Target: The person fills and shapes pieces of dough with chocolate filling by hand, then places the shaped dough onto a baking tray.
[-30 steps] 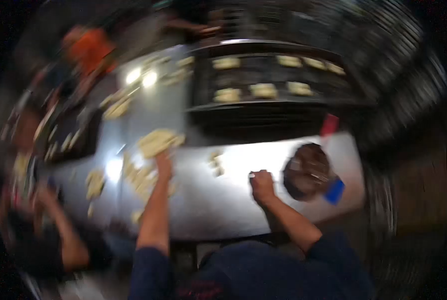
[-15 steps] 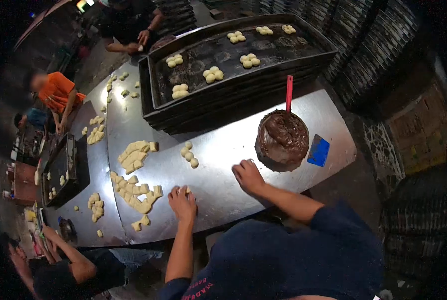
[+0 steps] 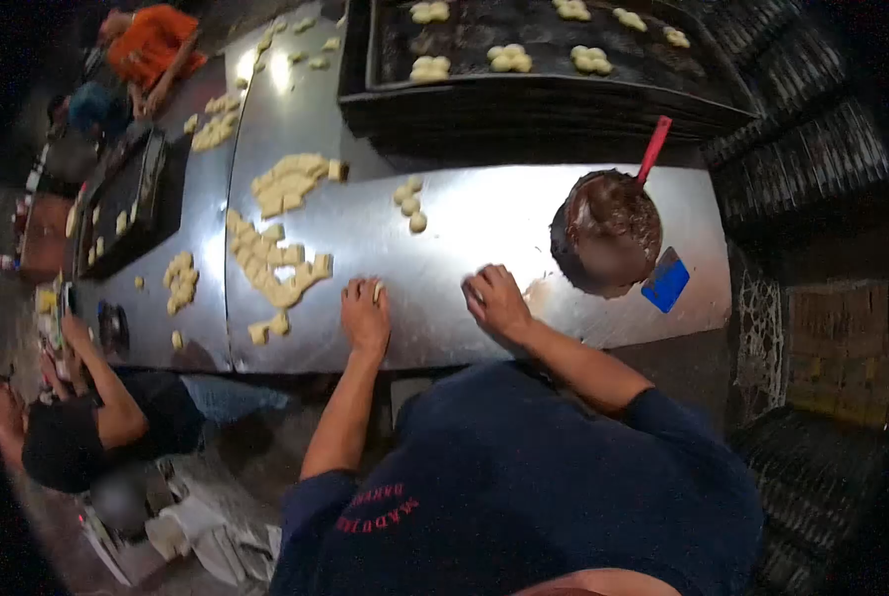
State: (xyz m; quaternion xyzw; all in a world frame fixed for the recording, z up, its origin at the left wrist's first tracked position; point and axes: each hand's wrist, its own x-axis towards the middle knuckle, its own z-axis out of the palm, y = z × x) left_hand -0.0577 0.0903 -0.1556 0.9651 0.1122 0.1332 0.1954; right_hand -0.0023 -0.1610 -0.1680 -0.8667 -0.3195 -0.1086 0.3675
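My left hand (image 3: 366, 316) rests on the metal table with its fingers curled over a small dough piece (image 3: 378, 290), which shows pale at the thumb side. To its left lie cut dough pieces (image 3: 265, 262) in a loose cluster. My right hand (image 3: 500, 304) is cupped low on the tabletop, fingers bent in; what they cover is hidden. Beyond and between both hands sits a small group of round dough balls (image 3: 410, 205). Right of my right hand stands a round container of chocolate-brown paste (image 3: 623, 221) with a red-handled tool (image 3: 655, 149) in it.
A blue scraper (image 3: 666, 281) lies beside the paste. Stacked dark trays (image 3: 554, 99) at the back hold clusters of dough balls. More cut dough (image 3: 295, 183) lies farther left. A person in orange (image 3: 153, 48) and another in black (image 3: 116, 422) are at the left.
The view has shifted, so the table and trays appear higher in the picture. My right hand's fingers look more curled; my left hand still covers the dough piece.
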